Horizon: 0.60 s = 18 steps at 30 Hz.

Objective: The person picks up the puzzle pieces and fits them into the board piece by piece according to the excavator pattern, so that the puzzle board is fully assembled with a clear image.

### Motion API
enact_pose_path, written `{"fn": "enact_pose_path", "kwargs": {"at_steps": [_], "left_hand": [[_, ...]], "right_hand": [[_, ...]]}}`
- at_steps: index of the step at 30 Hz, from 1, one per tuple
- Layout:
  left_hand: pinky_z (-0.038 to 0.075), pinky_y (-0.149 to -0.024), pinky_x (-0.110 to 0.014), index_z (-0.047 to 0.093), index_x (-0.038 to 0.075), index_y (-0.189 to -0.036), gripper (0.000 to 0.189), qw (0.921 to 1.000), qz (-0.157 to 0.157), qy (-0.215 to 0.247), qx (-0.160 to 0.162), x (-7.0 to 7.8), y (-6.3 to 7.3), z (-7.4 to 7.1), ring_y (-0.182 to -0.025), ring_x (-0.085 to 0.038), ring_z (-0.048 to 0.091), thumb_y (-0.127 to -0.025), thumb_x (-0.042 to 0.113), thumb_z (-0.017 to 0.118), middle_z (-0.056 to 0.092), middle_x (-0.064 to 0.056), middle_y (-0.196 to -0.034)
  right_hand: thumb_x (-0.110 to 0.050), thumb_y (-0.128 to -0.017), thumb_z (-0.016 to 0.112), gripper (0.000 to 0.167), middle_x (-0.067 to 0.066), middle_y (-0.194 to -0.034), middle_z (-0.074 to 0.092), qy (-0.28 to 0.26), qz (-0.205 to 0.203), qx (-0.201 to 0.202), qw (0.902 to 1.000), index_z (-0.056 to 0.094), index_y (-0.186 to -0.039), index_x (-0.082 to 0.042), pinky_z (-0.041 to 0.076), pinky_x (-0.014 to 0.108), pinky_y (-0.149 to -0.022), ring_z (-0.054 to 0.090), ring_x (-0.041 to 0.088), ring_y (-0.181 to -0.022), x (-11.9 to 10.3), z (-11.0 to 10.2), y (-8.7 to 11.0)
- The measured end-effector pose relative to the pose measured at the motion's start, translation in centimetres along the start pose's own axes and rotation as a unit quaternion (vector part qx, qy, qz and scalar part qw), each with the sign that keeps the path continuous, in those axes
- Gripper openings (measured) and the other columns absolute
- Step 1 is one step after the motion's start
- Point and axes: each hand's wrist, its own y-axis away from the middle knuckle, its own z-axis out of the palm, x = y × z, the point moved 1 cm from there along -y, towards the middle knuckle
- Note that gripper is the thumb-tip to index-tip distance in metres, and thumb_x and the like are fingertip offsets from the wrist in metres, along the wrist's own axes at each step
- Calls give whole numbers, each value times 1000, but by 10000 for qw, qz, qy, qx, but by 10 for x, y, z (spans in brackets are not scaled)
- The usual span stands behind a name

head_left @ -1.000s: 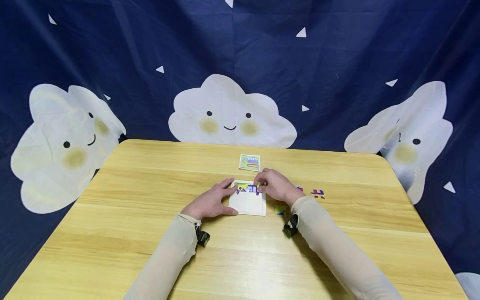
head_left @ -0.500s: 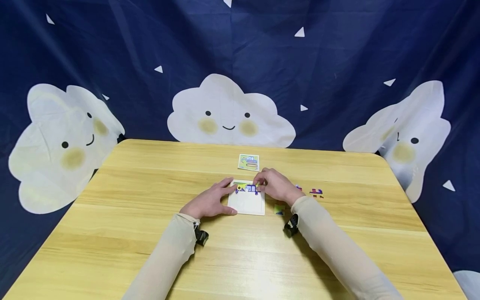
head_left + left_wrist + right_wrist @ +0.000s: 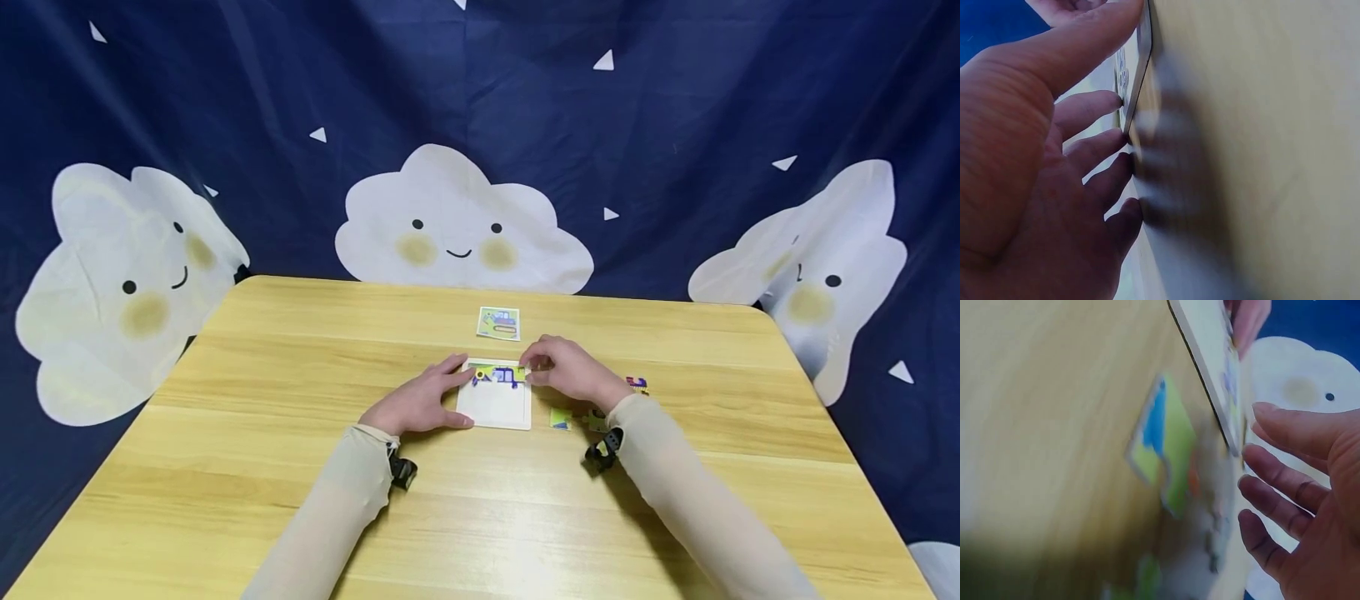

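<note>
A navy curtain [image 3: 525,92] printed with clouds hangs behind the wooden bench [image 3: 300,508]. On the bench lies the tray [image 3: 495,410], with a row of joined pieces [image 3: 501,374] along its far side; the card [image 3: 498,322] lies beyond the tray. Caution: uneven pressure on the row could lift a piece or part a joint, and a push from the right could slide the tray if the left support slackens. The right wrist camera [image 3: 602,450] sits low beside the green piece [image 3: 596,420], to the right of the tray; a careless sweep could scatter it or the corner piece [image 3: 560,418] nearer the tray. The left hand [image 3: 420,402] is spread wide, thumb and fingers touching the tray's left side. The right hand [image 3: 570,369] is loosely curved at the tray's far right corner, with nothing visible in its grasp; contact there cannot be confirmed.
</note>
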Motion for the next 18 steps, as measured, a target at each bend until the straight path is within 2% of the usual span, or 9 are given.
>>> {"fn": "enact_pose_path", "kwargs": {"at_steps": [4,9,14,18], "left_hand": [[20,-114,-52,37,12,-152,85,10000,3,-49,7,1,0,0,-144,-43,15,-83,38,79,14,-6,-163],[20,-114,-52,37,12,-152,85,10000,3,-75,19,2,0,0,-144,-44,15,-83,38,79,14,-6,-163],[20,-114,-53,37,10,-152,85,10000,32,-32,36,4,1,-1,-143,-45,15,-83,36,80,14,-8,-163],[20,-114,-52,37,9,-152,85,10000,68,-9,53,5,1,-1,-143,-44,16,-83,35,80,15,-9,-162]], "right_hand": [[-8,-89,73,20,3,-96,62,-35,60,179,9998,69,-108,-4,49,38,-80,57,20,-87,6,-15,12],[-10,-87,75,23,7,-97,62,253,250,432,9984,67,-107,-1,48,41,-78,56,23,-87,13,-33,24],[-8,-84,78,30,10,-101,59,721,443,238,9961,67,-110,0,47,42,-81,54,27,-91,22,-36,28],[-12,-82,81,34,7,-104,56,1131,546,22,9921,67,-112,-2,45,42,-86,51,27,-97,27,-31,26]]}}
